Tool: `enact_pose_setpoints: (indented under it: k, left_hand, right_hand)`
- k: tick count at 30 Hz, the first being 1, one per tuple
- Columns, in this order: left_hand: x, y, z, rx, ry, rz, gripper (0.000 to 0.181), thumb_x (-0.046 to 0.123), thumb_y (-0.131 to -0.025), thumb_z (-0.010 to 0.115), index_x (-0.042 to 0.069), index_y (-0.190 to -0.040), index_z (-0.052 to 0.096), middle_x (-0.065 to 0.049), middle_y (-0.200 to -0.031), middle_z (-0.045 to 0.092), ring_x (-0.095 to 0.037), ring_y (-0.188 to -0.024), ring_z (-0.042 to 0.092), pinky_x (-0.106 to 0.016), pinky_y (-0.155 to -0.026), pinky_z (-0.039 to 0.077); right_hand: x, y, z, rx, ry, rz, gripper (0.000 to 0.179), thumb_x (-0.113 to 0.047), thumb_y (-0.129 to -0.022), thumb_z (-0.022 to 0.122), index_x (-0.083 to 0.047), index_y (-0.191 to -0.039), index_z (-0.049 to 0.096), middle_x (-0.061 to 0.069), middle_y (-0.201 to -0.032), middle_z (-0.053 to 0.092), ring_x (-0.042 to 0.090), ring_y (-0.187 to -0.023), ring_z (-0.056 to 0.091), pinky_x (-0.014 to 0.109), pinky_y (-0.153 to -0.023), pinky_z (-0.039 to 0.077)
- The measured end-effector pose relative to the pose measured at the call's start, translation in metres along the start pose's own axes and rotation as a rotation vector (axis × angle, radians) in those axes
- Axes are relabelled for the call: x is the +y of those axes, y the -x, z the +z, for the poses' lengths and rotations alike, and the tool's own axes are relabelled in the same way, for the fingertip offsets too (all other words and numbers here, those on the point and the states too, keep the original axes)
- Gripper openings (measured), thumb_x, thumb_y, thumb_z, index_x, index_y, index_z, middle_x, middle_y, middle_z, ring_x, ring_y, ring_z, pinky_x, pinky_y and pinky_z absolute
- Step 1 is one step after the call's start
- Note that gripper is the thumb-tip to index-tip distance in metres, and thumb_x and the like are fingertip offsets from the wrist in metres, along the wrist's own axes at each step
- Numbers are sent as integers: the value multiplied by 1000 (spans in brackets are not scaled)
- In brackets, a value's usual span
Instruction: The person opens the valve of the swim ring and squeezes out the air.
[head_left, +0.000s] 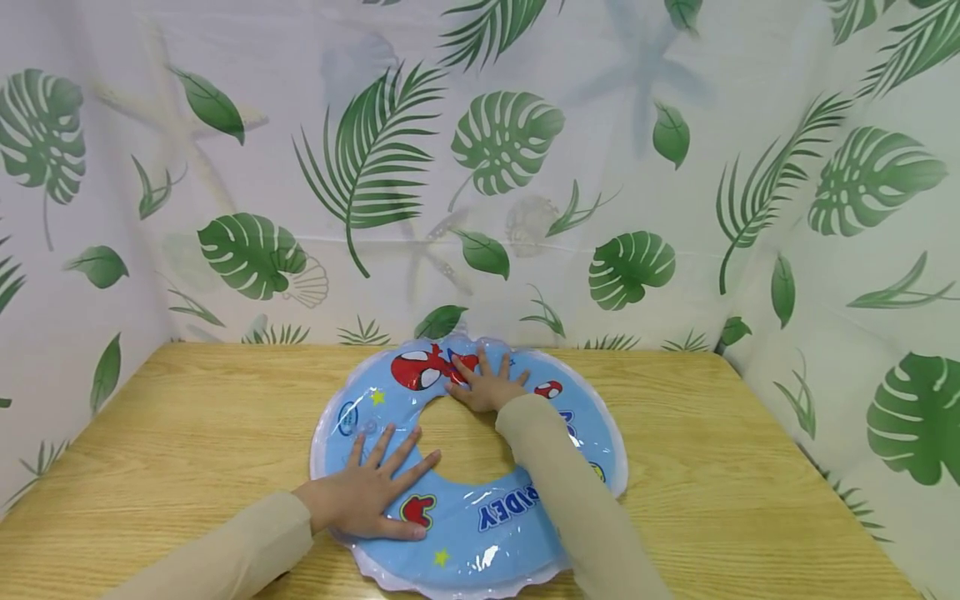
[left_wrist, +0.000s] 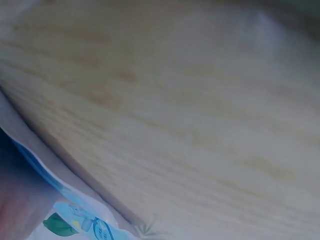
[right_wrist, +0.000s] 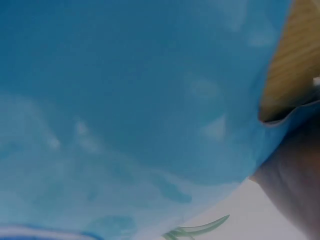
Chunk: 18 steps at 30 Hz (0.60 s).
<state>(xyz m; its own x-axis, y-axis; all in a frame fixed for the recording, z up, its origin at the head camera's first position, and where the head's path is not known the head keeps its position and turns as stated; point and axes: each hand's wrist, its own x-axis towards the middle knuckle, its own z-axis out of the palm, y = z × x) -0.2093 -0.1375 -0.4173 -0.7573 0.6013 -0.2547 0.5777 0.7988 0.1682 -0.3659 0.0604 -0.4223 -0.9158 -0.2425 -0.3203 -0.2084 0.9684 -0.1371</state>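
A light blue inflatable swim ring with a pale scalloped edge and red cartoon prints lies flat on the table. It looks only partly filled. On its left front part rests my left hand, palm down with fingers spread. My right hand presses on the far part, fingers spread beside the red cartoon head. A clear round bump, perhaps the valve, shows just beyond the left fingertips. In the right wrist view the blue ring fills most of the picture. The left wrist view catches the ring's edge and a blurred bit of hand.
The wooden table extends on both sides of the ring and shows through its centre hole. A white curtain with green leaf prints stands behind and along both sides. The right forearm in its beige sleeve crosses over the ring's right part.
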Motion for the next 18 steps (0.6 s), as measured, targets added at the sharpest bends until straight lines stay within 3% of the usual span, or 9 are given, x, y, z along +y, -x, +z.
enact_pose_setpoints:
  k: [13,18]
  left_hand:
    - [-3,-1,3,0,-10,-4,89,78,-78,33,32,-147,4,-9,-155,-9,-45,-137,-10,-70,-102,0]
    - [-2,-2,3,4,-6,1,88,78,-78,34,32,-147,4,-9,-155,-9,-46,-137,-10,-70,-102,0]
  right_hand:
    - [-5,1,-1,-21,29,35,67,-67,-87,26,-41,-145,3,6,-155,-9,44,-138,-12,71,-101,2]
    - [-9,1,-5,-2,5,-8,69,-65,-88,29,-36,-146,6,9,-155,-6,45,-138,-9,69,-103,3]
